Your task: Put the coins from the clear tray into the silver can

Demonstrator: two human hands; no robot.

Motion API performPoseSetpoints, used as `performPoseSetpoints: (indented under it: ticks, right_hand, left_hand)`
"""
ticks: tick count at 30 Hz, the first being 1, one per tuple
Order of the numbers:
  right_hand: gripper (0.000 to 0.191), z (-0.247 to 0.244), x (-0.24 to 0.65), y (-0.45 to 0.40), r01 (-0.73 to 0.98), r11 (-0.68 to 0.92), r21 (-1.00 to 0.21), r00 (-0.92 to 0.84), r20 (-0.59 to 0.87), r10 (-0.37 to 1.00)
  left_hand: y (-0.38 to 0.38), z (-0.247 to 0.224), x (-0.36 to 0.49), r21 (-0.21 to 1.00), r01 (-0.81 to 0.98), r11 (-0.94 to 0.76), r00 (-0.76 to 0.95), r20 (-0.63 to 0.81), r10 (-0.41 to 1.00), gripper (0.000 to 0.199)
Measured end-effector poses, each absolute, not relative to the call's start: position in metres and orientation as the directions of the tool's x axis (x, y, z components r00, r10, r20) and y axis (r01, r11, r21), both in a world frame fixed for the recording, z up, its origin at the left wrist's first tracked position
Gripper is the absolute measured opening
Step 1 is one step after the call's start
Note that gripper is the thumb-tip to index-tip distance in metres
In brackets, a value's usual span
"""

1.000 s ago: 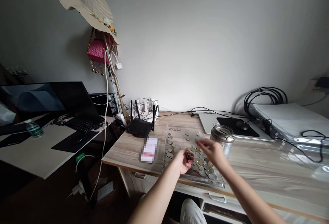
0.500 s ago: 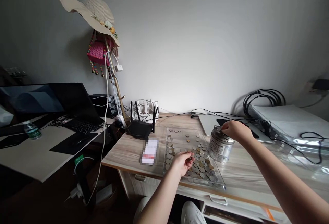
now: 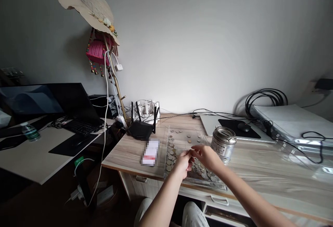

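- Cream weave across wide-brimmed straw hat (image 3: pixel 97 5)
- Pink wickerwork on small rounded bag (image 3: pixel 96 51)
- Streaky grey-brown grain over rectangular wood-look desk (image 3: pixel 262 161)
- Silver and brassy gold among round metal coins (image 3: pixel 170 153)
- Silver, dark-printed, on cylindrical metal tin (image 3: pixel 223 145)

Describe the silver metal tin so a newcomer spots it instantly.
Start at the wood-grain desk. Find the clear plastic tray of round coins. Right of it stands the silver cylindrical metal tin, set apart by its upright shape and slotted lid.

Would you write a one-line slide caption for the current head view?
Head view: left hand and right hand meet above a clear tray of coins, beside a metal tin.
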State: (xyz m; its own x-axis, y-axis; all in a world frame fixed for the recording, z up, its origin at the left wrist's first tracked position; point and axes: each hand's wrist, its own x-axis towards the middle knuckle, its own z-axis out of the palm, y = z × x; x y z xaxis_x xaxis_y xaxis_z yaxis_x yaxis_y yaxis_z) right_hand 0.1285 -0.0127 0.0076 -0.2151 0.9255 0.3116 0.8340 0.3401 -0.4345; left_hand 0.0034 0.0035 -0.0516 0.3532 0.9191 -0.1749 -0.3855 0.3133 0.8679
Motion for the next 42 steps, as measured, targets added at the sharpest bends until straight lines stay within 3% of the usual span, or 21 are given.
performPoseSetpoints:
  ticks: [5, 10, 13, 18, 24, 28, 30, 32, 34, 38, 42]
  right_hand:
    - [0.026, -0.003, 0.123, -0.005, 0.777, 0.332, -0.535, -0.156, 0.349, 0.924]
    - [0.032, 0.058, 0.170, 0.007, 0.756, 0.314, -0.574, 0.059, 0.538, 0.841]
    - [0.029, 0.090, 0.209, 0.020, 0.873, 0.168, -0.458, 0.134, 0.555, 0.821]
    - [0.026, 0.094, 0.245, 0.038, 0.983, -0.054, -0.175, 0.106, 0.299, 0.948]
    - [0.022, 0.084, 0.249, 0.040, 0.985, -0.114, -0.131, 0.142, 0.229, 0.963]
    - [0.032, 0.085, 0.225, 0.023, 0.979, -0.037, -0.202, 0.124, 0.437, 0.891]
    - [0.032, 0.075, 0.199, 0.009, 0.956, 0.121, -0.266, 0.037, 0.521, 0.853]
    - [0.030, 0.056, 0.168, -0.005, 0.883, 0.321, -0.342, -0.130, 0.478, 0.869]
    - [0.031, 0.030, 0.141, -0.013, 0.807, 0.416, -0.419, -0.252, 0.393, 0.884]
    - [0.028, -0.010, 0.116, -0.013, 0.774, 0.422, -0.473, -0.256, 0.376, 0.891]
    - [0.025, -0.010, 0.126, -0.006, 0.799, 0.391, -0.456, -0.183, 0.436, 0.881]
  left_hand:
    - [0.003, -0.051, 0.003, 0.866, -0.384, 0.321, 0.360, -0.180, 0.916, 0.016]
    - [0.003, -0.052, 0.001, 0.838, -0.373, 0.400, 0.363, -0.265, 0.894, 0.021]
    - [0.002, -0.052, 0.000, 0.852, -0.365, 0.376, 0.374, -0.236, 0.897, 0.028]
    - [-0.002, -0.047, 0.000, 0.870, -0.350, 0.347, 0.394, -0.199, 0.897, 0.018]
    - [-0.003, -0.045, 0.000, 0.885, -0.357, 0.298, 0.375, -0.157, 0.914, 0.024]
    - [0.000, -0.049, -0.001, 0.900, -0.347, 0.263, 0.335, -0.143, 0.931, 0.034]
    - [0.001, -0.051, -0.001, 0.897, -0.360, 0.256, 0.314, -0.141, 0.939, 0.037]
    - [0.002, -0.052, -0.001, 0.893, -0.378, 0.246, 0.306, -0.130, 0.943, 0.037]
    - [0.002, -0.051, -0.001, 0.886, -0.403, 0.228, 0.300, -0.107, 0.948, 0.033]
    - [0.002, -0.050, 0.000, 0.854, -0.465, 0.233, 0.308, -0.090, 0.947, 0.026]
    - [0.004, -0.050, 0.000, 0.810, -0.496, 0.314, 0.328, -0.160, 0.931, 0.022]
